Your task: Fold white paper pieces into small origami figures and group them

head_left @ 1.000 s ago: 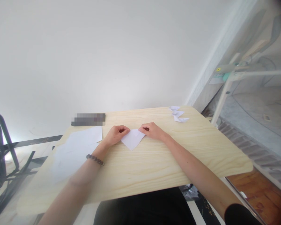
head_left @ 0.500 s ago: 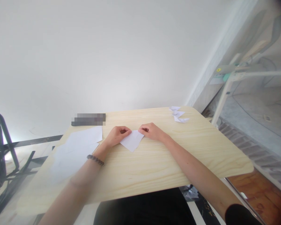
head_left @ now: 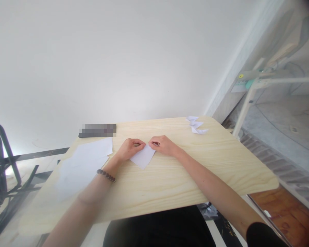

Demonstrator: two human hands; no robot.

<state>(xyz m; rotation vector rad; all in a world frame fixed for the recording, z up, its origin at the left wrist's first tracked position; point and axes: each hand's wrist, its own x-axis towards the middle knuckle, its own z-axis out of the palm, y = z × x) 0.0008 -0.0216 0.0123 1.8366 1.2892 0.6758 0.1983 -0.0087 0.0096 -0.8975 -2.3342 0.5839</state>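
A small white folded paper [head_left: 143,157] lies on the light wooden table [head_left: 170,178], its point toward me. My left hand [head_left: 130,148], with a bead bracelet on the wrist, pinches the paper's upper left edge with curled fingers. My right hand [head_left: 162,145] pinches the upper right corner, fingers closed. The two hands nearly meet above the paper.
Loose white sheets [head_left: 84,161] lie on the table's left part. Several small folded paper pieces [head_left: 197,125] sit at the far right corner. A dark flat object [head_left: 97,130] lies at the far edge by the white wall. A black chair frame [head_left: 0,171] stands left, a white rack [head_left: 249,92] right.
My right hand has slid left toward my left hand, bringing the paper's right corner inward. The paper now looks narrower. My left hand has barely moved.
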